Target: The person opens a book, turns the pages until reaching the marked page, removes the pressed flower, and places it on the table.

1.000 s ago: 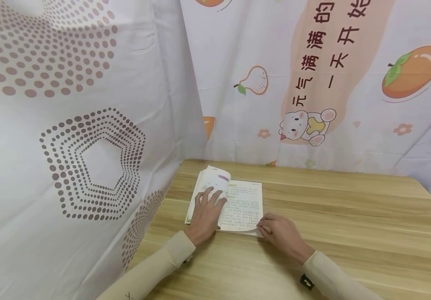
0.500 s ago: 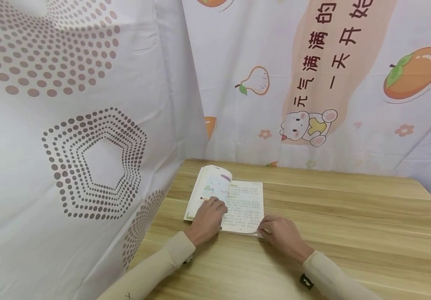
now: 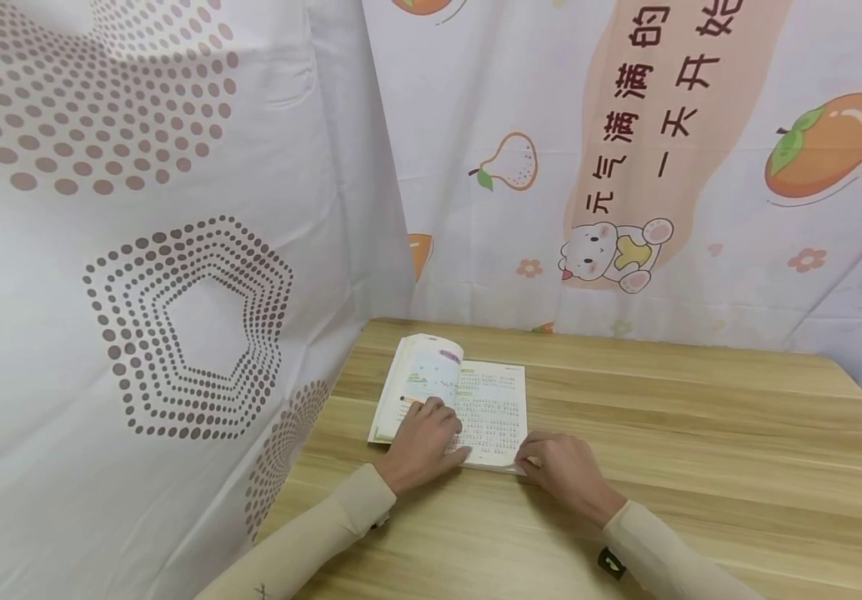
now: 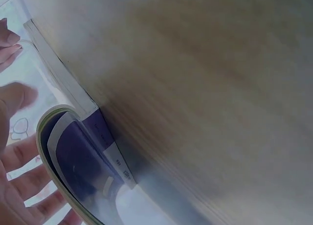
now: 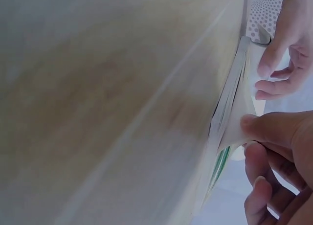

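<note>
I see the open book (image 3: 489, 412) on a wood-grain counter (image 3: 671, 425), printed curtains (image 3: 453, 208) behind and left of it; right grip (image 3: 562, 471) pinching its page corner, left grip (image 3: 423, 442) relaxed across its pages.

left sleeve (image 3: 307, 533): cream, dark line mark (image 3: 263, 592); right sleeve (image 3: 667, 552): cream, pale-marked black tab (image 3: 612, 563)

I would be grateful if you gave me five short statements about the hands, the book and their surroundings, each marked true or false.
1. The right hand pinches a page of the book. True.
2. The book is shut. False: it lies open on the wooden table.
3. The left hand rests on the book. True.
4. Both arms wear black sleeves. False: the sleeves are cream-coloured.
5. The hanging cloth beyond the table is printed with fruit. True.
</note>
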A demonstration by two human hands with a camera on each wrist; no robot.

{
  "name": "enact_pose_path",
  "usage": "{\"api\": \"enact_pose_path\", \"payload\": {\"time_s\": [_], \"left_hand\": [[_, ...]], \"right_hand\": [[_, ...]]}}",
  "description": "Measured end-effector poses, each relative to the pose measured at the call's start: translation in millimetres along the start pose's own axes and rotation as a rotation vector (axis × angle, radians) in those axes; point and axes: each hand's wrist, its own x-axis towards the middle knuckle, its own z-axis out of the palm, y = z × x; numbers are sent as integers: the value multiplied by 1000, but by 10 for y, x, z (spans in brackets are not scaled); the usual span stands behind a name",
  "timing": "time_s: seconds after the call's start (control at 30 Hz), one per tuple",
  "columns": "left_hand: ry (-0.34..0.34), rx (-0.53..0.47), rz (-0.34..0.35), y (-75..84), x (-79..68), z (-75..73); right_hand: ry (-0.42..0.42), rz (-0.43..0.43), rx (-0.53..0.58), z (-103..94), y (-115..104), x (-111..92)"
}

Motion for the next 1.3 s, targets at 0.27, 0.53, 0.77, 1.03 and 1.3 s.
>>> {"api": "enact_pose_path", "payload": {"time_s": [0.27,0.53,0.77,1.03,1.3], "left_hand": [[-21,26,11,-6,-4,3],[5,35,21,0,-2,-6],[99,75,-6,-5,-6,-13],[216,36,-69,-29,0,-15],[159,75,-98,-40,8,-60]], "right_hand": [[-5,104,120,-68,-35,36],[58,121,209,-88,-40,54],[44,154,222,-88,-25,39],[-124,147,167,-64,-33,5],[-130,79,98,-51,-39,-10]]}}
